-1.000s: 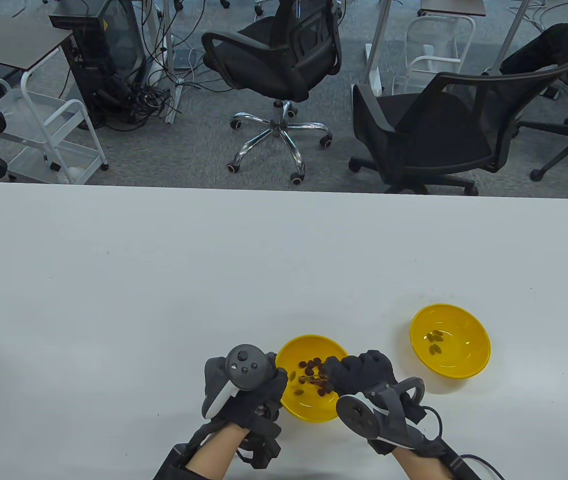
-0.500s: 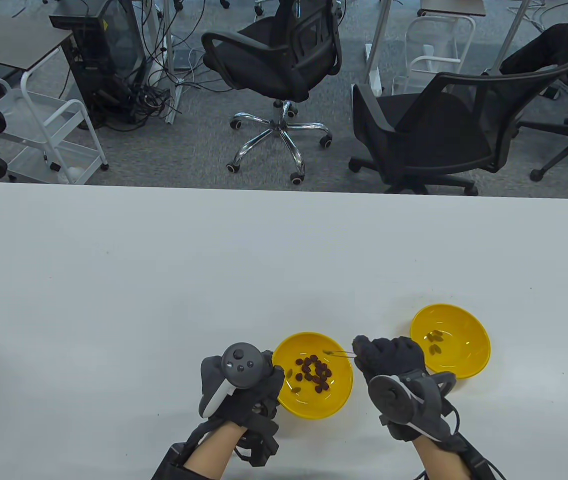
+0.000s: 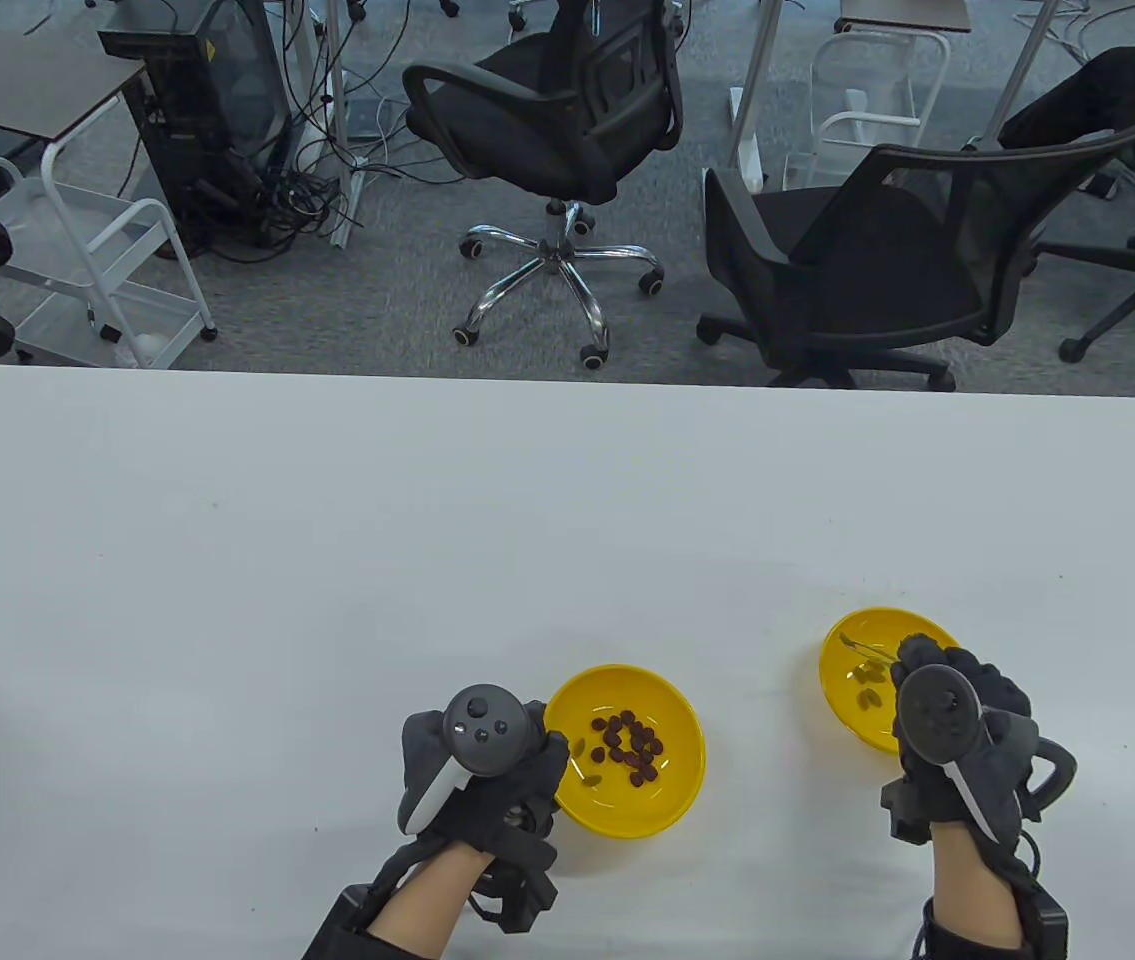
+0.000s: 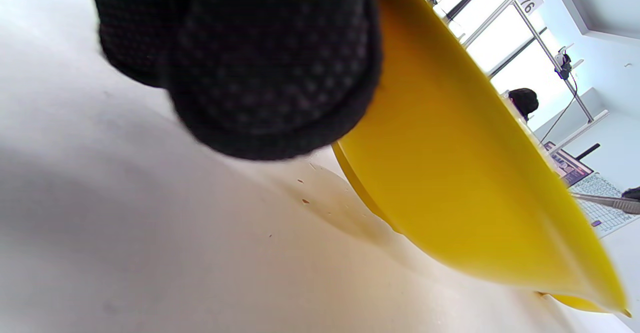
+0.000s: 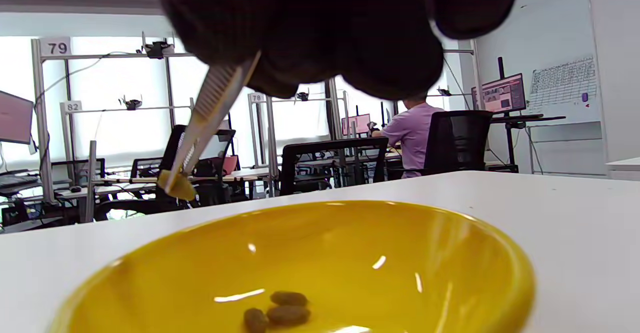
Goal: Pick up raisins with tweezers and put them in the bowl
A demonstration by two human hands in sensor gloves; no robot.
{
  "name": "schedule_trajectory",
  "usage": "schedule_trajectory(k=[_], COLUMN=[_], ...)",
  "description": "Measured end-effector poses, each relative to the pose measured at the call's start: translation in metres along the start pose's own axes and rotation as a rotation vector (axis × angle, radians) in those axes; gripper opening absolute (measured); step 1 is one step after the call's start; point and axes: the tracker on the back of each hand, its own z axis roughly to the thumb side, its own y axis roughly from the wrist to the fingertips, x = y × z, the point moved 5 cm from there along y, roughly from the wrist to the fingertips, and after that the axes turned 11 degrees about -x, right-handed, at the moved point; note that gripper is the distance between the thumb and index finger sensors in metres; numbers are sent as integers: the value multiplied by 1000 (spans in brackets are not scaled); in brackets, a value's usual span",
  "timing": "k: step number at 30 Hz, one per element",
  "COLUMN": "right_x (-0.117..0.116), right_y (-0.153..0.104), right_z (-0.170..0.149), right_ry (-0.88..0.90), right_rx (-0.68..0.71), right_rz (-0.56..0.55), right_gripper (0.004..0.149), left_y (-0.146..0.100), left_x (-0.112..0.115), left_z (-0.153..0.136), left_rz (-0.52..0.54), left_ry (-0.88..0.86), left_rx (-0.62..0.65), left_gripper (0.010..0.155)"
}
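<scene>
Two yellow bowls stand near the table's front edge. The left bowl [image 3: 679,762] holds several dark raisins [image 3: 632,745]. The right bowl [image 3: 839,650] holds three raisins [image 5: 280,313]. My left hand [image 3: 492,775] rests against the left bowl's left rim, and its fingers [image 4: 250,73] touch the bowl's outer wall [image 4: 450,173]. My right hand [image 3: 957,740] grips metal tweezers [image 5: 210,118] over the right bowl. The tweezer tips pinch a yellowish raisin [image 5: 176,187] above the bowl's inside. In the table view the tweezers [image 3: 867,650] point left over the bowl.
The white table [image 3: 327,560] runs far back and to both sides. Two black office chairs [image 3: 547,110] stand on the floor beyond its far edge. A white cart [image 3: 97,270] stands at the back left.
My right hand has moved right with the tweezers, from the left bowl to above the right bowl, carrying a raisin. My left hand has stayed at the left bowl.
</scene>
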Motion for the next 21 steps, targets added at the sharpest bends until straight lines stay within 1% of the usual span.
schedule_trajectory(k=[4,8,14,18,21], right_x=[-15,-23,-24,-16,-7], right_y=[3,3,3,2,-4], right_z=[1,3,3,4,12], right_ry=[-76,-132,-143,-105,-44], right_rx=[-6,-2,-2,3,41], right_rz=[58,90,103,63,42], right_gripper=[42,43,43,44,44], left_y=[0,0,0,0,0], left_x=[0,0,1,1,1], left_z=[0,0,1,2,2], left_rz=[0,1,0,1,1], left_ry=[-1,0,2,3,3], left_rx=[0,0,0,1,2], left_gripper=[56,56,56,56,56])
